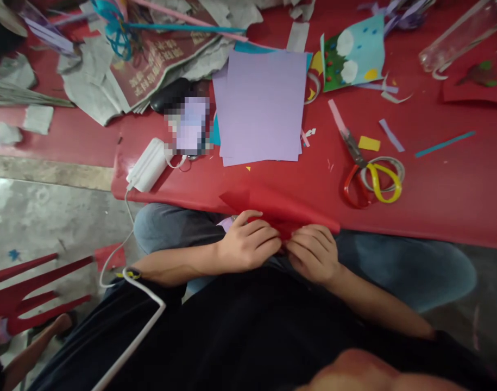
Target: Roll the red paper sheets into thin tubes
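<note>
Both hands grip a sheet of red paper [289, 209] at the near edge of the red table, over my lap. My left hand [252, 241] has its fingers curled on the paper's near side. Close beside it, my right hand [314, 251] is closed on the same edge, thumb tucked under. The sheet looks partly rolled or folded, and its underside is hidden by the fingers. Beyond it lies a stack of lilac paper [264, 106]. To the right rest scissors [360, 157] with one red and one yellow handle loop.
A white power bank [148, 165] with a cable sits near the left table edge, by a blurred phone [192, 125]. Crumpled newspaper [93, 76] covers the back left. A painted card [354, 51] and a clear bottle [460, 38] are at the back right. Paper scraps lie about.
</note>
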Available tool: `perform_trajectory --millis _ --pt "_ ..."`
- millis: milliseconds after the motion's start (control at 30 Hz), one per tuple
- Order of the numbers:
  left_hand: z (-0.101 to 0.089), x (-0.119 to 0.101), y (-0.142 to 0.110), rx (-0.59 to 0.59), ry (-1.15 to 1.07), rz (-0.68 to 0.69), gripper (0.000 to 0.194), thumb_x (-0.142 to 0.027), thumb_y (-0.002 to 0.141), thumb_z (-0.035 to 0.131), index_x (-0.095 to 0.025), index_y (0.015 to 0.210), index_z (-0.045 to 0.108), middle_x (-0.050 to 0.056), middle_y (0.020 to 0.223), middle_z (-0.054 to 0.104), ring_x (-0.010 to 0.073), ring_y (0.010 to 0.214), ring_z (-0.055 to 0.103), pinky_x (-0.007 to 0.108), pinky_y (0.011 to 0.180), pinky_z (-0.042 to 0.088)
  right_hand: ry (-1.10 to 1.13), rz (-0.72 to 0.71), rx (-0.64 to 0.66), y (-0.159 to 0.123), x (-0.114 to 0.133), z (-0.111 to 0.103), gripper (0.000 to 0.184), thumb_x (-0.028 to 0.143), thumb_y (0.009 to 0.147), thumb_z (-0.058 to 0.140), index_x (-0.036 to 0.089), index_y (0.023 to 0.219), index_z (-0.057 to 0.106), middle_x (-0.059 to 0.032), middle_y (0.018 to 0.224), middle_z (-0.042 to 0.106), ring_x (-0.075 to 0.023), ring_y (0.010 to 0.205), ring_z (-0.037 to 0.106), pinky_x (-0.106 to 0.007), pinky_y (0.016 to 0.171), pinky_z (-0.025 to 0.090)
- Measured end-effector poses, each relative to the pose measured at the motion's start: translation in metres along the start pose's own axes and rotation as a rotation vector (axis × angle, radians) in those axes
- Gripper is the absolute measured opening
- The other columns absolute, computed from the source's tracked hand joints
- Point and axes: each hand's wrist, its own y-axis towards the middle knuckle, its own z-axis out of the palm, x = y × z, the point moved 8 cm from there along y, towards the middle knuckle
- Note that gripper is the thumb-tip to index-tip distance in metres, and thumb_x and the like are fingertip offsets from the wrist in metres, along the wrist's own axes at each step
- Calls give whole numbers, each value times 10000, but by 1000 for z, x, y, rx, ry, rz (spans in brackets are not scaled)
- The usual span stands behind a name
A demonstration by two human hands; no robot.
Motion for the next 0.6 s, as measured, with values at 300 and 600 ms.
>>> perform_trajectory --millis 300,600 --pt "-9 0 -4 -88 -65 57 58 -171 998 709 -218 972 730 4 1079 843 165 940 793 443 1053 595 145 80 22 0 -6 12 287 24 858 682 180 1099 703 -93 986 769 -270 964 742 -493 881 637" --pt "-35 70 -5 -170 32 -177 369 -602 971 771 -257 985 640 -10 842 754 198 774 684 450 889 507 212 124 -19 3 -11 6 238 58 882 752 162 1095 734 -89 953 759 -262 932 731 -467 833 620"
